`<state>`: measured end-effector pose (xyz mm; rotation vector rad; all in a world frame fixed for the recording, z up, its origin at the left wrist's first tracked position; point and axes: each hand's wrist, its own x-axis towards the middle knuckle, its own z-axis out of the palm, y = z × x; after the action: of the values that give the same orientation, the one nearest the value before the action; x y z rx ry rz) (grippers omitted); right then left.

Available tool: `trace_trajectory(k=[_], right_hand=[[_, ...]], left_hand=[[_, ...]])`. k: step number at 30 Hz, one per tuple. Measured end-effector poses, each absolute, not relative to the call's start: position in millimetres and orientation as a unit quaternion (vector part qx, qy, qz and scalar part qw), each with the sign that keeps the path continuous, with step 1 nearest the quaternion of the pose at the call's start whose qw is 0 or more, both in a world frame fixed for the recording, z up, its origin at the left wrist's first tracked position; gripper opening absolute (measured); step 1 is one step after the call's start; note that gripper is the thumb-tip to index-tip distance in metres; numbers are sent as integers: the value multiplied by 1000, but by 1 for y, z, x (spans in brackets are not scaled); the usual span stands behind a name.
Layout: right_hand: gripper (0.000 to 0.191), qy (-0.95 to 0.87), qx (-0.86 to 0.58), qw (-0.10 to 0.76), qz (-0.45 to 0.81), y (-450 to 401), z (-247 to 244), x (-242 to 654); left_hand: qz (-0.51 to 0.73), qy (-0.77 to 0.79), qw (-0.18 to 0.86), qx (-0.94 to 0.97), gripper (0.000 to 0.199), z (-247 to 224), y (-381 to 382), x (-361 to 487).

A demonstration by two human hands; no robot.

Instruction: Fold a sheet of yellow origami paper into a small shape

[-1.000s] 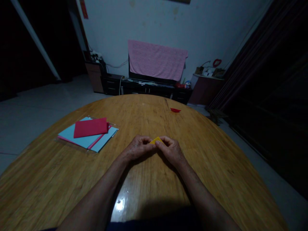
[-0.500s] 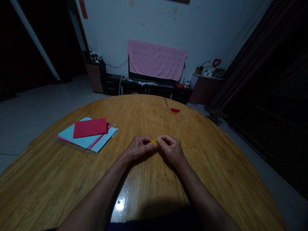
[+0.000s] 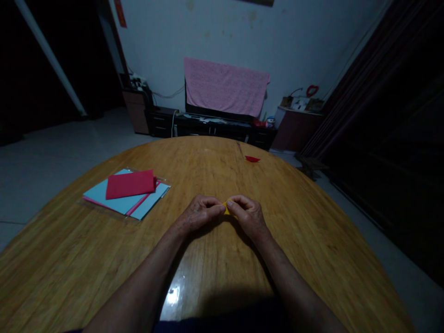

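Observation:
A small piece of folded yellow paper (image 3: 226, 210) is pinched between my two hands, just above the wooden table (image 3: 204, 171). My left hand (image 3: 201, 212) grips its left side with thumb and fingers closed. From the other side, my right hand (image 3: 248, 213) pinches it, thumb on top. Most of the paper is hidden by the fingers, so its full shape cannot be made out.
On the left of the table lies a stack of light blue paper (image 3: 138, 210) in a clear sleeve, with a red folded sheet (image 3: 130, 184) on top. A small red folded paper piece (image 3: 252, 159) rests near the far edge. Beyond stands a low black cabinet (image 3: 161, 125).
The fingers have shifted slightly on the yellow paper. Less of it shows by my left thumb, and a bit more shows below, between the thumbs. Everything else is still.

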<state>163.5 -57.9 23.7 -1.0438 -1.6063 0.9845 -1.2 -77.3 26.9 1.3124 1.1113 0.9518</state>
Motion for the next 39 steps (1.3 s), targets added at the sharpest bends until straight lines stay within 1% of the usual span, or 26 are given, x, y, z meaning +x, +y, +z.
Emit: trace_trajectory(k=[4, 9, 13, 17, 19, 22, 25, 27, 31, 39], right_hand=[[16, -657, -423, 470, 412, -59, 26, 163], [16, -652, -425, 465, 422, -59, 26, 162], [18, -627, -433, 481, 433, -56, 23, 166], [20, -604, -444, 498, 437, -53, 21, 169], [20, -600, -444, 504, 435, -53, 21, 170], [19, -599, -441, 507, 435, -53, 20, 170], [19, -599, -442, 508, 433, -53, 20, 169], [19, -602, -441, 508, 430, -53, 19, 168], [20, -607, -441, 505, 427, -54, 21, 167], [19, -596, -446, 516, 424, -53, 20, 168]], left_hand=[[424, 475, 549, 541, 30, 28, -77, 0], [417, 451, 561, 555, 27, 27, -76, -4], [415, 443, 565, 559, 34, 25, -74, -10], [428, 454, 584, 519, 42, 24, -73, -14], [412, 465, 593, 512, 43, 24, -73, -15], [372, 484, 591, 528, 35, 23, -74, -14], [387, 484, 602, 504, 24, 24, -76, -10], [399, 482, 603, 496, 20, 26, -77, -9], [407, 472, 598, 504, 17, 30, -80, -8], [414, 442, 627, 490, 23, 25, -77, -6]])
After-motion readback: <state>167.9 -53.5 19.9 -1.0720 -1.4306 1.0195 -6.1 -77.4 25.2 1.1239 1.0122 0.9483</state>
